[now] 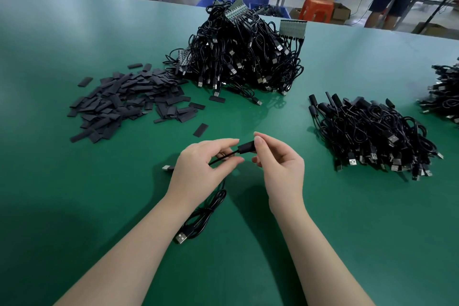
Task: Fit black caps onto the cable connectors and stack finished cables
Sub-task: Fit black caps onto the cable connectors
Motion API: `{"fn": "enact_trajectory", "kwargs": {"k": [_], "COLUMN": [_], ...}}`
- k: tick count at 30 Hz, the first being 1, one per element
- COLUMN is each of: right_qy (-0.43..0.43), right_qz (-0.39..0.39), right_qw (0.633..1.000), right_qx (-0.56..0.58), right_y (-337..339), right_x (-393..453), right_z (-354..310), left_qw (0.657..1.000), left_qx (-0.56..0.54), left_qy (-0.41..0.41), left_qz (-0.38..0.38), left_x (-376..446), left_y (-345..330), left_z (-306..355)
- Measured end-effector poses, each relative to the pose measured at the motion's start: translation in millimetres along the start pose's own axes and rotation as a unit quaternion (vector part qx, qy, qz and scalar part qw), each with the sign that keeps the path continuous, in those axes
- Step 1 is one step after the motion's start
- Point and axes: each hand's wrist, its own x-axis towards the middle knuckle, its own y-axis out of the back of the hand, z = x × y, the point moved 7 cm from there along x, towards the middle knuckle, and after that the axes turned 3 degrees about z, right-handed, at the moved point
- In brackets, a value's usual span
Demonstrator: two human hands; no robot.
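Left hand: the thin cable is pinched.
Right hand: the black cap is gripped.
Counter: the cable's coil is carried.

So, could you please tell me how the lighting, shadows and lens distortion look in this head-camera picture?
Head view: even overhead light, with soft glare on the green table and a soft shadow at lower left; wide-angle bending curves the far table edge; the left hand, right hand and black cap are sharp; the background benches look softer.
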Motion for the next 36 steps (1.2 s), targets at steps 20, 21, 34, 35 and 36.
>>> {"fn": "enact_trajectory", "kwargs": {"k": [20,21,34,35,36], "right_qy": [0.002,0.004,0.036,0.025,0.01], "right_qz": [0.005,0.012,-0.029,-0.039,-0.047], "right_qw": [1.0,1.0,0.998,0.998,0.998], "right_qx": [0.0,-0.001,-0.053,-0.045,-0.037], "right_y": [3,3,-6,-7,-9], "right_x": [-1,-1,-7,-7,-7], "right_z": [-2,-1,5,8,11], "left_qw": [1.0,1.0,0.999,0.999,0.999], "left_qx": [0.019,0.02,0.035,0.034,0.034], "left_qy": [-0.001,0.0,-0.004,-0.007,-0.009], "left_qz": [0.019,0.019,0.018,0.02,0.022], "left_x": [2,1,0,0,0], "left_y": [6,6,3,3,3], "left_z": [1,1,0,1,3]}}
